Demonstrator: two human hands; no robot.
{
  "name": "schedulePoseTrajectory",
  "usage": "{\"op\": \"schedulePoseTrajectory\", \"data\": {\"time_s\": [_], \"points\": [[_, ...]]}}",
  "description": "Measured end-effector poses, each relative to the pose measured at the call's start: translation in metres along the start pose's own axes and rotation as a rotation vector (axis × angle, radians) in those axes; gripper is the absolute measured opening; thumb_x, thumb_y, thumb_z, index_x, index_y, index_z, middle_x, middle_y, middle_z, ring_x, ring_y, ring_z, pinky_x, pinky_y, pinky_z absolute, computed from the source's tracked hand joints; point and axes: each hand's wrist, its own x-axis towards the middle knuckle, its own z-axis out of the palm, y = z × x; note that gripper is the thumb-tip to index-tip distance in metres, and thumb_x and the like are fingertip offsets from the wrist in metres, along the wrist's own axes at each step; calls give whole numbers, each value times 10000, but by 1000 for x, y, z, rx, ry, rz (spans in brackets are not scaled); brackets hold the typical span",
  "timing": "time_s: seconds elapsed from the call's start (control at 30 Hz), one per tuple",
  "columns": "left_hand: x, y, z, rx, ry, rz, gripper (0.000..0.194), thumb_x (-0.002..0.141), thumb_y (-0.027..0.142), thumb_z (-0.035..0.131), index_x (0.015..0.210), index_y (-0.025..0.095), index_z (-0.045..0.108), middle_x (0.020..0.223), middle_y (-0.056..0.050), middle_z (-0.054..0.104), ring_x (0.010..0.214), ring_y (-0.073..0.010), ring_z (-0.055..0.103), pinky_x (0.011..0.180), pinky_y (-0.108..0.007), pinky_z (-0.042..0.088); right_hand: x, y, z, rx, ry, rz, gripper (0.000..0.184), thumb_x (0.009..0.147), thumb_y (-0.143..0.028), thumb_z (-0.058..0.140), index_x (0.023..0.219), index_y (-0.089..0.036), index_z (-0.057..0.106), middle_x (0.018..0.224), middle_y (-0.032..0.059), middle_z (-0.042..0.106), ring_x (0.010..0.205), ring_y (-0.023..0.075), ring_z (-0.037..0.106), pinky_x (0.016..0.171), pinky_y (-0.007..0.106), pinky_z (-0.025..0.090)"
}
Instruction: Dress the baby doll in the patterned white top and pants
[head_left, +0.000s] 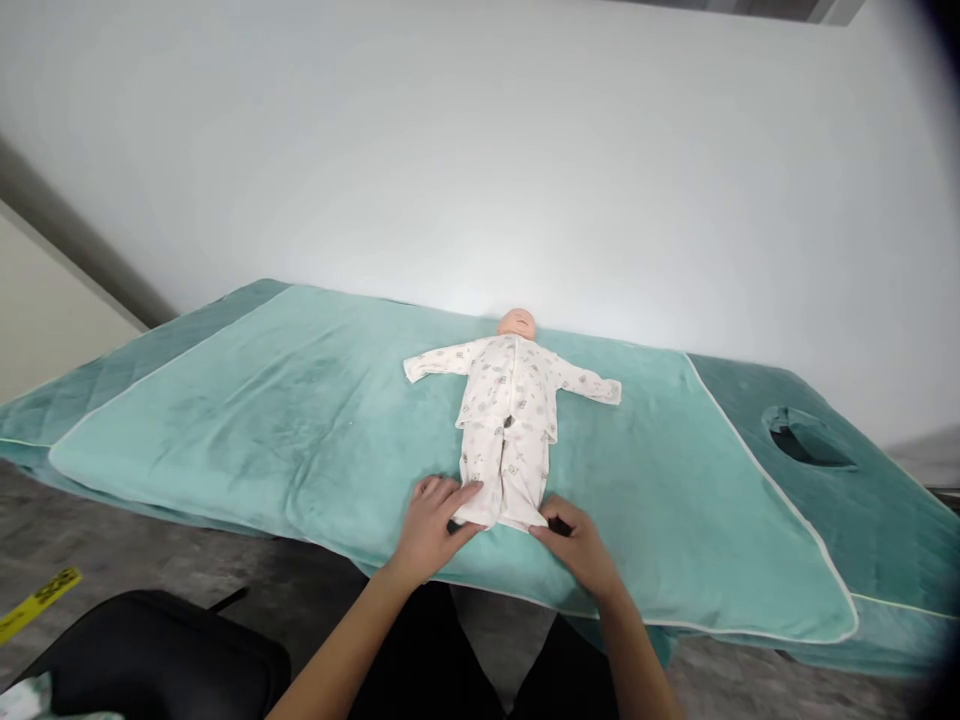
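Observation:
A baby doll [517,323] lies on its back, head towards the wall and arms spread wide. It wears a white printed long-sleeved top [511,378] and matching baby trousers [523,465]. My left hand [435,522] pinches the hem of the trouser leg on the left, thumb and fingers at its lower end. At the other leg's hem, my right hand [576,540] grips the cloth between thumb and fingers. The doll's feet are hidden inside the legs. A small dark spot shows between the top and the trousers.
A light green blanket [360,400] covers the middle of a darker green massage bed [892,510] with a face hole [814,440] on the right. Behind stands a white wall [465,150]. A black chair [157,650] is at lower left, near yellow floor tape [37,603].

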Motion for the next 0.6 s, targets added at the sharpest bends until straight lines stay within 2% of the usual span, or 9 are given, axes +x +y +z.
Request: {"op": "schedulePoseTrajectory", "data": {"time_s": [0.17, 0.3, 0.4, 0.5, 0.6], "points": [[-7, 8, 2, -85, 174, -27, 255, 907, 281, 592, 1141, 304, 691, 934, -61, 704, 902, -254, 635, 902, -481, 504, -17, 4, -17, 332, -32, 42, 387, 744, -473, 782, 664, -216, 505, 725, -8, 493, 724, 174, 477, 678, 307, 376], [-18, 22, 4, -222, 202, -104, 275, 933, 251, 520, 1133, 342, 685, 891, -62, 712, 843, -253, 662, 754, -454, 558, -15, -8, -19, 268, -101, 54, 412, 759, -482, 778, 583, -208, 527, 652, -12, 488, 656, 160, 459, 625, 301, 357], [-21, 36, 4, -267, 204, -115, 286, 934, 218, 488, 1069, 368, 692, 826, -52, 701, 768, -249, 662, 674, -447, 559, -6, -19, -23, 195, -231, 39, 370, 771, -477, 778, 585, -203, 615, 645, -10, 525, 642, 153, 480, 615, 295, 359], [-25, 46, 0, -278, 190, -87, 286, 927, 195, 479, 1059, 364, 668, 865, -43, 717, 782, -244, 678, 695, -449, 568, 7, -24, -33, 135, -421, 47, 307, 758, -500, 790, 666, -216, 716, 685, -3, 607, 667, 162, 540, 620, 288, 393], [-26, 42, -10, -309, 207, -77, 219, 921, 217, 488, 1022, 322, 651, 875, -53, 696, 832, -244, 674, 717, -427, 569, 24, -22, -47, 203, -523, 110, 409, 754, -614, 748, 701, -210, 720, 662, 12, 648, 619, 170, 578, 579, 290, 436]]}}
